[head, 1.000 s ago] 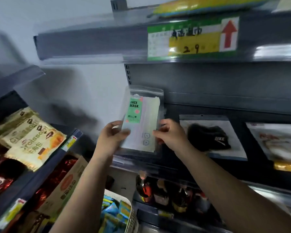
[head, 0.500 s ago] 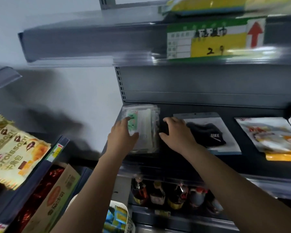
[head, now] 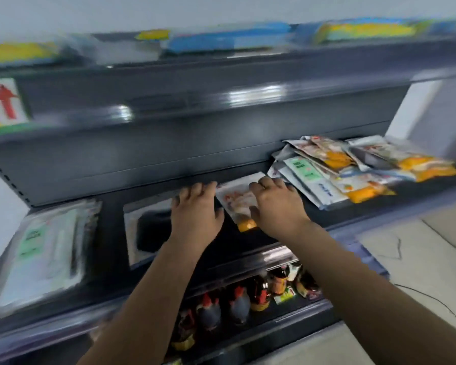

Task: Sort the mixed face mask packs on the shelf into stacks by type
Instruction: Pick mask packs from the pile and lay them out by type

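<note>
On the shelf [head: 248, 241], a green-label stack [head: 41, 248] lay far left, then a black-mask pack [head: 146, 227], apparently grouped by type. The left hand [head: 195, 209] and right hand [head: 277, 206] hovered loosely curled, neither grip holding anything, flanking an orange-printed pack [head: 237, 204]. The unsorted pile [head: 353, 167] lay right.

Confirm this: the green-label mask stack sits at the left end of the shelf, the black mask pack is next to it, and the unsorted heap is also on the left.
Not quite. The head view shows the unsorted heap at the right end of the shelf, not the left. The green-label mask stack is at the left end, the black mask pack beside it.
</note>
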Tool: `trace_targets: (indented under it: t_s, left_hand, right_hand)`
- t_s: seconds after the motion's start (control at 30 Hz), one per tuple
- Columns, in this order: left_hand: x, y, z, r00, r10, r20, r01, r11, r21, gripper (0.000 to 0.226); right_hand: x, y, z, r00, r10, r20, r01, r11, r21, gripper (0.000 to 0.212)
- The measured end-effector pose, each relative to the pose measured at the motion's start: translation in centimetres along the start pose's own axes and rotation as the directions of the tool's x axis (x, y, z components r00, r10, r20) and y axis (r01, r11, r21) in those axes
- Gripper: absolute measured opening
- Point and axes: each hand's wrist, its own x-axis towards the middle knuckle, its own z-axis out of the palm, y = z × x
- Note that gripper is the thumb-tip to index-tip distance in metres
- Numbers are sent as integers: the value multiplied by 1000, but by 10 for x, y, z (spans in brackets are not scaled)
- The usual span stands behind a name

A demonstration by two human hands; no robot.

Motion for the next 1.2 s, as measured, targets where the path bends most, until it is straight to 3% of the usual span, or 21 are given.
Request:
trace_targets:
  t_s: [0.3, 0.67, 0.93, 1.2]
  left_hand:
    - [20, 169, 46, 981, 194, 26, -193, 981, -37, 56]
    - [61, 293, 87, 928, 363, 80, -361, 932, -41, 52]
    - [120, 354, 117, 906, 413, 93, -409, 911, -56, 56]
    - [191, 408, 144, 915, 383, 129, -378, 924, -64, 58]
  right_hand:
    - [-56, 169, -12, 977, 213, -10, -213, 974, -78, 51]
    - [-81, 294, -11, 913, 408, -27, -409, 912, -43, 50]
    - [-49, 367, -11, 912, 410, -15, -409, 907, -98, 50]
    - [4, 444, 3, 913, 407, 22, -408, 913, 1, 51]
